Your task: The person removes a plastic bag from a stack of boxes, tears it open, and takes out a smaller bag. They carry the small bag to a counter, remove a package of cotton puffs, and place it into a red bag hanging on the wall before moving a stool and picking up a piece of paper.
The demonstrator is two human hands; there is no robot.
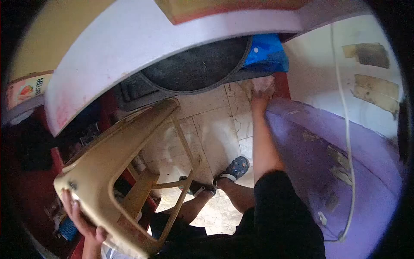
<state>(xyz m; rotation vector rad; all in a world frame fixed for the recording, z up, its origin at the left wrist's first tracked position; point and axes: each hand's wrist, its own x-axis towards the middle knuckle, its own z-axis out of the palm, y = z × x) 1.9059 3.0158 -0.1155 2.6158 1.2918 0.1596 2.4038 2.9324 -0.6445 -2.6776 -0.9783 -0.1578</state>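
A tan plastic stool (99, 162) stands tilted on the left, its legs and crossbars turned toward my body. My left hand (84, 218) grips its near-left corner, fingers along the outer face and thumb by the edge. At the far end of my stretched arm, my right hand (260, 94) is closed on a crumpled, pale pinkish-white cloth-like piece (264, 83) low by the wall corner. Its fingers are partly hidden and blurred. Just beyond the cloth-like piece is a blue plastic bag (269, 54).
A large dark round tub (198, 64) sits under a white curved tabletop (116, 47). Purple-painted wall (302, 151) rises on the right, with a white cable (347, 125) running down it. My feet in dark clogs (235, 168) stand on floor tiles (211, 125).
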